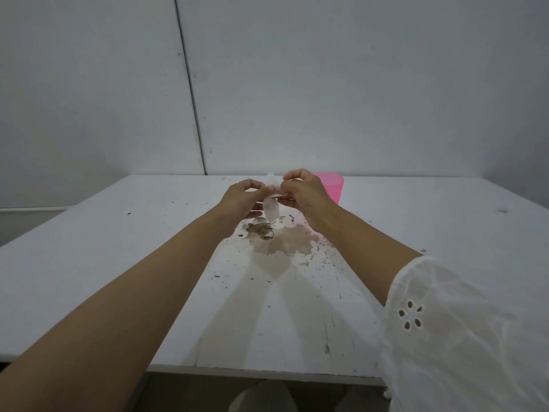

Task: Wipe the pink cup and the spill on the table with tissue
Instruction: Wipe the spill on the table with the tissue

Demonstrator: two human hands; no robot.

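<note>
Head view: the left hand [242, 200] and the right hand [303, 194] are meeting above the white table [118, 263]. Both are pinching a small white tissue [271, 208] between curled fingers and thumbs. A loose end of it is hanging down between them.

The brown spill [285, 243] is lying on the table just under the hands, toward 6 o'clock from them. Dark specks are scattering out from it toward 4 o'clock.

The pink cup [334, 187] is standing upright at about 1 o'clock from the spill. The right hand is covering its left side.

The 2 bare forearms are crossing the near half of the table and throwing shadows over it. A white eyelet sleeve [460, 322] is filling the 4 o'clock corner of the view. A grey panelled wall [326, 84] is rising behind the table at 12 o'clock.
</note>
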